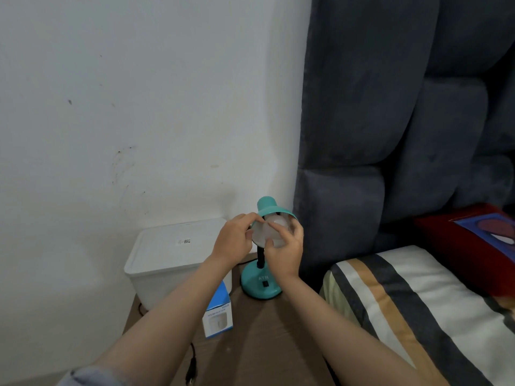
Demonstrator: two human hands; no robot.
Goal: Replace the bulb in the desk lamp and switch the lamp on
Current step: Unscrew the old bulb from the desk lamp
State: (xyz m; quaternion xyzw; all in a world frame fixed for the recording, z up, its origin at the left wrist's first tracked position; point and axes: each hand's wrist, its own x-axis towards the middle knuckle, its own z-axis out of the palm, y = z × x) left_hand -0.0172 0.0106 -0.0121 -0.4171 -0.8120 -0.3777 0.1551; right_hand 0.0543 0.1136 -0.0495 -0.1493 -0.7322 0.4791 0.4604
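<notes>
— From where I stand, the white tub point(178, 254) sits at the far left of the desk point(267, 330), just beside the lamp point(260, 282), with a small blue-and-white box point(218, 313) in front of it. That crowds the left hand point(232, 240).

— What is that hand doing?

— Its fingers point(250, 218) pinch the rim of the shade point(274, 208), steadying it. The bulb point(269, 232) sits in the mouth of the shade, and the right hand point(287, 246) has its fingers closed round the glass.

— So what could go wrong?

— I'd guess a hard twist could tip the lamp; its base is small and its neck bends. Squeeze too hard and the glass might crack. A crooked turn could jam the thread. I can't tell whether the bulb is going in or coming out.

— And the plug?

— A dark one point(192, 369) lies on the near edge of the desk, seemingly not plugged in. To the right, the headboard point(390, 135) and striped pillow point(418, 302) hem in the right elbow.
</notes>
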